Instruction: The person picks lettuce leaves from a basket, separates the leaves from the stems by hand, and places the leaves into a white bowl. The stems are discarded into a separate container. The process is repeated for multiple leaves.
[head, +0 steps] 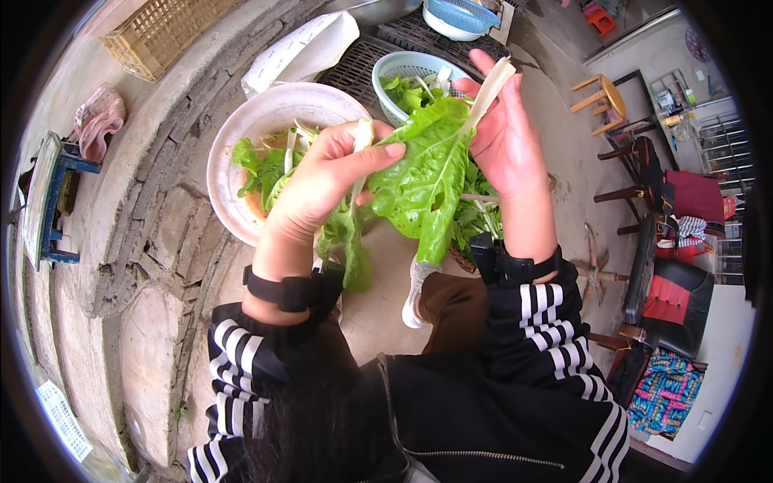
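Note:
My left hand (338, 163) pinches the pale stalk of a leafy green (350, 241), whose blade hangs below the fingers. Its thumb presses on the edge of a large green leaf (423, 169) with small holes. The pale stalk of that leaf lies across my right hand (504, 133), between thumb and partly spread fingers. Behind my left hand is a pale plastic basin (226, 130) with leaves and stalks in it. A light blue colander (386, 90) beyond the hands also contains greens. More greens (480, 217) lie low beneath my right wrist, their support mostly hidden.
Black plastic crates (362, 63) stand beyond the basin, with a white printed sack (302, 51) against them. A blue basin (462, 18) sits farther back. Rough concrete steps (163, 241) rise at left. A wooden stool (598, 102) and several chairs (676, 308) stand at right.

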### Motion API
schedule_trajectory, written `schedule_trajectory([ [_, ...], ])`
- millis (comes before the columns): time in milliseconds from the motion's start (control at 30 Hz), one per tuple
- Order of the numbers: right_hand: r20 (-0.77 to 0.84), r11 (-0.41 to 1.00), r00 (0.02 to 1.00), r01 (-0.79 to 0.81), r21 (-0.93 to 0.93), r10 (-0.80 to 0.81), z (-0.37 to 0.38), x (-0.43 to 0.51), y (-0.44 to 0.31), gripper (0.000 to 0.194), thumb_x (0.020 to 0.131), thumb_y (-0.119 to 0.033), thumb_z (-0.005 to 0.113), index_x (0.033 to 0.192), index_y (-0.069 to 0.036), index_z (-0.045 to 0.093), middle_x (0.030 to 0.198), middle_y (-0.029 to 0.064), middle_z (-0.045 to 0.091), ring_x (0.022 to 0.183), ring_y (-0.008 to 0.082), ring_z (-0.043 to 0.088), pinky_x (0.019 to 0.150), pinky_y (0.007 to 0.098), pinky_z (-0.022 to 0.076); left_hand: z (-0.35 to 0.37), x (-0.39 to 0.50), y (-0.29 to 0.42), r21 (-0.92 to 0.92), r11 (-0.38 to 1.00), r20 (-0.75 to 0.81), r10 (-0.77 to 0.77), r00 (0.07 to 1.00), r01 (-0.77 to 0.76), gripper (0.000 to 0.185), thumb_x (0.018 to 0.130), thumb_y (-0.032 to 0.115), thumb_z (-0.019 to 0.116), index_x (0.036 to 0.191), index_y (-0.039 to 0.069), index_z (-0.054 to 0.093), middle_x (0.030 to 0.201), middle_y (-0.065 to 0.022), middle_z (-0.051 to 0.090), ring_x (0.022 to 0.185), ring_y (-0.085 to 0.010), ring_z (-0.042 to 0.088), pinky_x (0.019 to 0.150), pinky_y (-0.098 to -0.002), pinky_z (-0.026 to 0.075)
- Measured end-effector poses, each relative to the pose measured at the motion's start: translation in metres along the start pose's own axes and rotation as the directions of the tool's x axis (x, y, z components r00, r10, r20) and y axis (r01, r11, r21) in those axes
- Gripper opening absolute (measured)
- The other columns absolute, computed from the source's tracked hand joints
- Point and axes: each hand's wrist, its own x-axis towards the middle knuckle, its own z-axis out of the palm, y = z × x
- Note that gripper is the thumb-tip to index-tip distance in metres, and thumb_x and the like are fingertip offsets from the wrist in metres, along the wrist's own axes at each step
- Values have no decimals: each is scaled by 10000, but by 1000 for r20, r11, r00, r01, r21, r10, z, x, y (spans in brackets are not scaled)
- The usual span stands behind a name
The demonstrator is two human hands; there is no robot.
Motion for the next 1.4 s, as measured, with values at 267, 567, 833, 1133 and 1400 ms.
schedule_trajectory([
  [267,179,912,965,-108,-395,191,27,-16,-5,872,756,83,742,1506,-27,311,1183,87,599,1024,137,613,912,272,511,-8,8,-6,-26,992,-54,118,992,-119,126,916,136,667,1001,46,690,859,19,692,727,-52,614,661,-209,483],
  [567,59,905,979,-155,-395,194,26,-28,-35,549,892,-32,635,1416,-3,474,1120,97,672,966,128,649,852,267,532,-7,6,-1,-126,981,-144,127,981,-145,94,919,98,649,971,28,686,878,-14,704,765,-79,638,724,-228,504],
  [833,20,878,990,-116,-464,141,27,-32,-41,499,919,-22,570,1396,71,455,1276,113,605,1036,90,605,909,239,473,-7,10,-3,-42,983,-173,171,970,-181,86,891,95,703,959,55,670,852,9,677,689,-62,587,648,-216,473],
  [1133,-12,865,996,-85,-494,91,23,-34,-44,470,906,-3,558,1365,76,495,1327,129,596,1076,111,595,960,251,441,-6,9,-2,-17,986,-172,163,972,-168,159,958,233,637,892,90,660,748,39,616,569,-42,499,504,-193,386],
  [1400,-61,851,998,-20,-526,-14,20,-30,-42,446,882,-12,572,1317,77,542,1252,141,637,1123,172,604,1006,299,434,-3,5,2,-94,990,-191,89,978,-108,156,948,229,633,881,93,666,693,40,599,522,-45,491,472,-193,373],
])
